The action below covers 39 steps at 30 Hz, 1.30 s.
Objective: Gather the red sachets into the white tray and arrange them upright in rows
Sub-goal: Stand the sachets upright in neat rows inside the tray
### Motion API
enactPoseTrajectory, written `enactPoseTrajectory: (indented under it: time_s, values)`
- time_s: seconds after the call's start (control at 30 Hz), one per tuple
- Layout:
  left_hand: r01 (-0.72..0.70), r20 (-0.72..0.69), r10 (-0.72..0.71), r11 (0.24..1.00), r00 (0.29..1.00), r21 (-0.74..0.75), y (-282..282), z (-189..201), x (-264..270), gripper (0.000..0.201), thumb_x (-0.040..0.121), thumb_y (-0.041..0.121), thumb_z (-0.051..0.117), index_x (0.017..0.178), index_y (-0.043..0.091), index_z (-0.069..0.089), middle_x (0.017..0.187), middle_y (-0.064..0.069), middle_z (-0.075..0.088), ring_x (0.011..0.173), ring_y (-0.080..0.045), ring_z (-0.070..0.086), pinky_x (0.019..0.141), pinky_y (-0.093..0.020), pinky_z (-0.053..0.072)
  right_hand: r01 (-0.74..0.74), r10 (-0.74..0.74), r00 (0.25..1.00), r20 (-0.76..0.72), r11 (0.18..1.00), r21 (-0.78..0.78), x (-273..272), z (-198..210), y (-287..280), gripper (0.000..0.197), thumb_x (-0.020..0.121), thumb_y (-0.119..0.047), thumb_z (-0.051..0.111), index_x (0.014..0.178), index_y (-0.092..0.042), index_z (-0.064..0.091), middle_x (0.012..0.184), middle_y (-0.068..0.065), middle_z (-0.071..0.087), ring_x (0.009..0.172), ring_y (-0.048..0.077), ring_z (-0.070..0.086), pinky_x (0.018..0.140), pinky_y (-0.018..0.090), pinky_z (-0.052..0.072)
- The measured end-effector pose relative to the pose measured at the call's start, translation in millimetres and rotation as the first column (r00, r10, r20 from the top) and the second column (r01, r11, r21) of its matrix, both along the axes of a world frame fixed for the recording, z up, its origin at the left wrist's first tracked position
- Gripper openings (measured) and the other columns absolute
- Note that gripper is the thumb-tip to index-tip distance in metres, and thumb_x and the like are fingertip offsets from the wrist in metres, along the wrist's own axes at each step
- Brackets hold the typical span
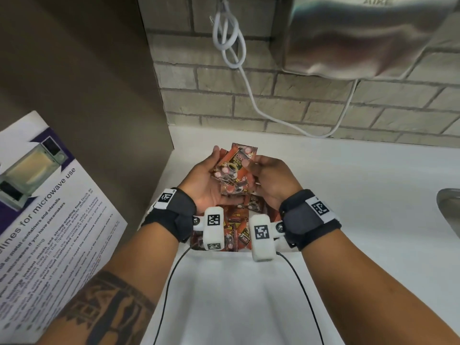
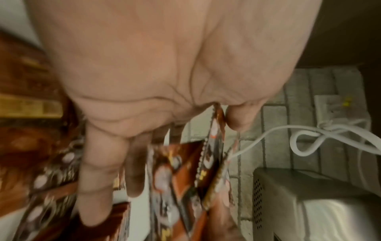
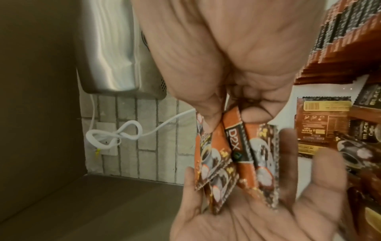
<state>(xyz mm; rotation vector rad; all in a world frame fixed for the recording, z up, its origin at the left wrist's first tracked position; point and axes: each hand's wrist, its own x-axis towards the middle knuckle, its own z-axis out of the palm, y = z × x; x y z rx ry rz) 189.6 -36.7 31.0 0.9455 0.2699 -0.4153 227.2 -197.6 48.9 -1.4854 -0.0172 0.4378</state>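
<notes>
A person squares up a fan of red sachets [image 1: 232, 168] between both hands, directly above the white tray [image 1: 280, 226] on a pale counter [image 1: 361, 195], with the tray as the fixed mark. The left hand [image 1: 207, 181] lies palm up beneath the bundle, fingers loosely cupped round its far edge and curled enough to keep it from sliding. The right hand [image 1: 270, 178] pinches the near sachets, thumb on one face and fingertips [image 3: 255, 114] on the other, as the right wrist view shows.

The packets look light, thin and glossy, likely slippery against each other and apt to splay. Their crimped ends seem stiffer than their soft middles, so a hold across the flat faces near one end, with the lower edges tapped level, would suit them best.

More sachets [image 1: 236, 220] lie in the tray below the wrists; a row there stands on edge, others loose. A steel dispenser [image 1: 368, 36] hangs on the brick wall beyond the tray, trailing a white cable [image 1: 245, 78].
</notes>
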Motion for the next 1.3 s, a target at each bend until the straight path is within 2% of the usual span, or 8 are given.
enactPoseTrajectory:
  time_s: [0.2,0.37,0.53,0.7,0.83,0.93,1.1,1.3]
  values:
    - [-0.053,0.057,0.055,0.998,0.997,-0.03,-9.7,-4.2,-2.8,0.048,0.103,0.047,0.042,0.143,0.021,0.052,0.119,-0.014,0.07,0.099,-0.039,0.071,0.075,-0.059,0.059,-0.083,0.105,0.989,0.1,0.976,-0.201,-5.3,-9.8,-2.9,0.013,0.099,-0.014,0.061,0.089,-0.01,0.069,0.055,-0.006,0.064,0.045,0.006,0.055,0.054,0.024,0.046]
    - [-0.096,0.162,0.086,0.994,0.983,0.052,-15.6,-7.6,-7.2,0.033,0.104,0.026,0.049,0.136,0.027,0.056,0.124,-0.008,0.068,0.1,-0.035,0.07,0.067,-0.054,0.061,0.002,0.047,0.992,0.115,0.92,-0.393,-0.5,-16.4,-1.3,0.034,0.092,-0.04,0.067,0.117,-0.017,0.064,0.105,0.004,0.074,0.093,0.022,0.072,0.09,0.042,0.058]
    - [-0.23,0.232,0.188,0.958,0.954,0.171,-18.5,-9.5,-5.5,0.025,0.102,0.012,0.052,0.124,0.023,0.056,0.113,-0.007,0.068,0.095,-0.03,0.068,0.066,-0.051,0.062,-0.089,0.094,0.996,0.008,0.962,-0.259,-11.7,-13.2,-1.6,0.056,0.075,-0.044,0.085,0.115,-0.012,0.062,0.103,0.007,0.074,0.091,0.023,0.074,0.077,0.044,0.063]
    - [-0.274,0.23,0.236,0.95,0.944,0.152,-12.3,-9.4,-9.2,0.024,0.103,0.014,0.051,0.124,0.024,0.056,0.112,-0.008,0.071,0.086,-0.029,0.072,0.059,-0.047,0.061,-0.045,0.042,0.999,-0.031,0.994,-0.098,-10.4,-10.8,-8.9,0.033,0.082,-0.016,0.082,0.111,-0.006,0.07,0.103,0.009,0.076,0.09,0.021,0.073,0.062,0.026,0.058]
    - [-0.336,0.254,0.282,0.919,0.925,0.207,-8.7,-11.0,-9.1,0.025,0.103,0.015,0.053,0.127,0.023,0.054,0.11,-0.008,0.073,0.085,-0.029,0.074,0.057,-0.045,0.061,0.044,-0.045,0.997,-0.068,0.999,-0.016,-6.1,-5.2,-13.9,0.011,0.093,0.002,0.061,0.1,-0.004,0.067,0.1,0.015,0.074,0.093,0.027,0.073,0.074,0.033,0.062]
    - [-0.367,0.281,0.3,0.902,0.912,0.228,-12.0,-9.9,-7.9,0.028,0.102,0.015,0.055,0.129,0.023,0.053,0.114,-0.01,0.071,0.086,-0.03,0.074,0.055,-0.043,0.06,0.056,-0.056,0.997,-0.054,0.998,0.002,-8.0,-3.2,-10.5,0.021,0.097,0.0,0.052,0.113,-0.011,0.058,0.094,0.013,0.068,0.08,0.022,0.071,0.082,0.037,0.061]
    - [-0.385,0.365,0.285,0.892,0.886,0.237,-20.3,-9.9,-6.9,0.042,0.085,0.002,0.068,0.122,0.02,0.059,0.112,-0.011,0.072,0.097,-0.028,0.07,0.072,-0.04,0.059,-0.067,0.08,0.995,0.059,0.979,-0.193,-13.3,-4.0,-4.2,0.056,0.077,-0.035,0.085,0.122,-0.022,0.056,0.114,0.002,0.064,0.095,0.018,0.07,0.076,0.036,0.062]
    - [-0.311,0.232,0.273,0.939,0.934,0.145,-20.0,-6.3,-13.0,0.028,0.101,0.013,0.049,0.123,0.022,0.063,0.11,-0.01,0.073,0.088,-0.032,0.072,0.064,-0.049,0.06,-0.037,0.037,0.999,-0.003,0.999,-0.032,-9.2,-7.1,-10.4,0.047,0.08,-0.004,0.081,0.121,-0.013,0.06,0.109,0.007,0.07,0.076,0.01,0.071,0.057,0.024,0.055]
